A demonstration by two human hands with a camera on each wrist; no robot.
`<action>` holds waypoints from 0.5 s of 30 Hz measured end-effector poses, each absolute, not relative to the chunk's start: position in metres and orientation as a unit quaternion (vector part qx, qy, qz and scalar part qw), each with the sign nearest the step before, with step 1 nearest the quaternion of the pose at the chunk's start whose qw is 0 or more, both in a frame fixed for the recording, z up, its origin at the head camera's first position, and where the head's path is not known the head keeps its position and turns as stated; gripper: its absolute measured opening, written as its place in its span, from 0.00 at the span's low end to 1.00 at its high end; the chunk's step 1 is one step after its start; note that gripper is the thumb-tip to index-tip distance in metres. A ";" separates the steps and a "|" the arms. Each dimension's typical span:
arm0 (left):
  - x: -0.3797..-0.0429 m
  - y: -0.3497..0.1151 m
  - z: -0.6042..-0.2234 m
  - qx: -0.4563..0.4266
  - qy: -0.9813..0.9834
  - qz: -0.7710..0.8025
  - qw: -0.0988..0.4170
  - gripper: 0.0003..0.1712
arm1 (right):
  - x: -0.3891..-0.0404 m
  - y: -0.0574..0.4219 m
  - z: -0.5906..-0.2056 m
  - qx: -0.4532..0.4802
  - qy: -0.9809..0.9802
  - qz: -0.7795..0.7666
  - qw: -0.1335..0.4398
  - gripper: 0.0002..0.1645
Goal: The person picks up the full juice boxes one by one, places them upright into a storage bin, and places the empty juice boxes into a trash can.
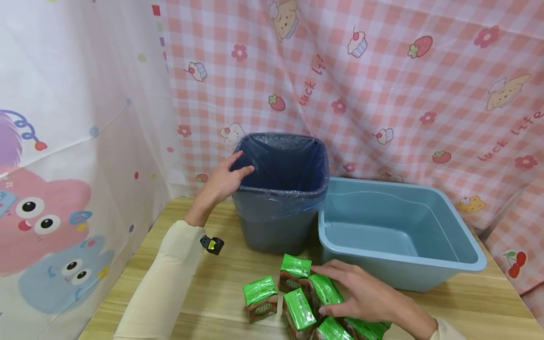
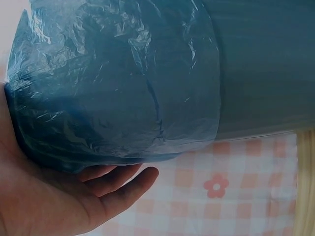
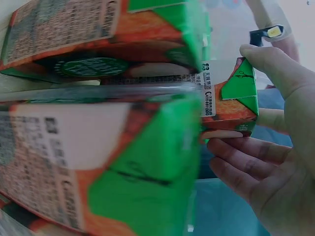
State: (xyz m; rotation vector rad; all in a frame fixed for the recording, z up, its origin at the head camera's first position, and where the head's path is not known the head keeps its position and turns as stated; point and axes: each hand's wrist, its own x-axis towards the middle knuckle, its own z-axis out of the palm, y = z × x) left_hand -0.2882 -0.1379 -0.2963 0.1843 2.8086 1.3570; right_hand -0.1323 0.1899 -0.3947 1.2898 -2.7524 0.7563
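Observation:
My left hand [image 1: 222,179] holds the left rim of a grey trash bin [image 1: 276,231] lined with a translucent blue bag [image 2: 118,78]. Its thumb lies over the rim, and fingers [image 2: 130,189] show past the bag's edge in the left wrist view. At the front, my right hand [image 1: 361,293] holds a small green-topped drink carton [image 1: 325,289], thumb on one side and fingers on the other. That carton [image 3: 229,98] has brown-orange printed sides. Several like it crowd around, one carton [image 1: 260,297] standing a little apart on the left.
A light blue plastic tub [image 1: 399,264] stands right of the bin, its side close against it. Both are on a wood-grain table [image 1: 212,293]. A pink checked cloth [image 1: 382,85] hangs behind, and a white printed cloth [image 1: 110,141] on the left.

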 end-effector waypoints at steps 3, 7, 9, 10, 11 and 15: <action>-0.288 -0.138 -0.296 0.059 0.897 0.437 0.009 0.41 | -0.131 0.191 -0.386 0.411 -0.876 0.251 0.001 0.41; -0.288 -0.138 -0.295 0.059 0.898 0.437 0.012 0.41 | -0.130 0.193 -0.375 0.411 -0.874 0.259 0.007 0.39; -0.287 -0.138 -0.295 0.058 0.898 0.437 0.014 0.41 | -0.129 0.194 -0.369 0.414 -0.873 0.258 0.019 0.39; -0.287 -0.138 -0.295 0.058 0.897 0.437 0.014 0.41 | -0.129 0.195 -0.366 0.415 -0.873 0.255 0.026 0.38; -0.287 -0.138 -0.295 0.057 0.897 0.438 0.015 0.41 | -0.129 0.196 -0.363 0.417 -0.872 0.253 0.032 0.38; -0.287 -0.138 -0.295 0.058 0.893 0.447 0.017 0.42 | -0.128 0.199 -0.351 0.420 -0.872 0.246 0.044 0.38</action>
